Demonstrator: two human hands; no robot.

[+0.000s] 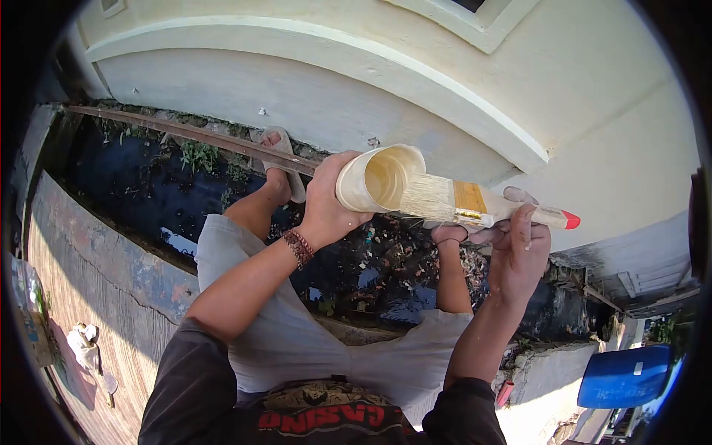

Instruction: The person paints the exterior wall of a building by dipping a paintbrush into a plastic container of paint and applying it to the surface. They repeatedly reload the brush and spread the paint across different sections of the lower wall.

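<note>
A cream-coloured cup is gripped around its side by my left hand, its open mouth tilted toward the right. Pale yellowish liquid or residue shows inside it. My right hand holds a wide paintbrush by its pale handle, which ends in a red tip. The brush lies nearly level, its whitish bristles pointing left and overlapping the cup's rim in this view. Yellowish smears mark the metal band of the brush. Pale smudges cover some fingers of my right hand.
A white wall with a raised curved moulding rises ahead. Dark ditch water with litter lies beneath me, crossed by a rusty metal bar. My sandalled foot stands near the wall. A blue barrel is at right; a small scraper lies at left.
</note>
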